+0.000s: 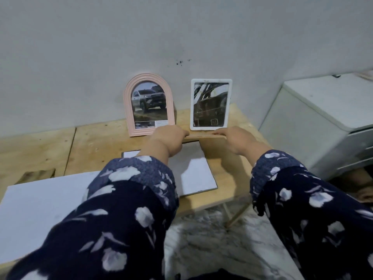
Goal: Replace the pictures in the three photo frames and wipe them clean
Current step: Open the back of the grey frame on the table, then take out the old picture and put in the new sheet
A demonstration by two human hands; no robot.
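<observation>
Both hands, left (168,141) and right (235,138), pinching a thin wooden frame (203,137) edge-on near the wooden table's (101,138) far edge, before arched pink frame (149,104) and white rectangular frame (211,105).

Wooden table (101,138) w/ pink frame (149,105), white frame (211,105), paper sheets (193,174).

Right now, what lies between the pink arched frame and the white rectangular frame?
Nothing stands between the pink arched frame and the white rectangular frame: the head view shows only bare wooden table and wall behind.
</observation>
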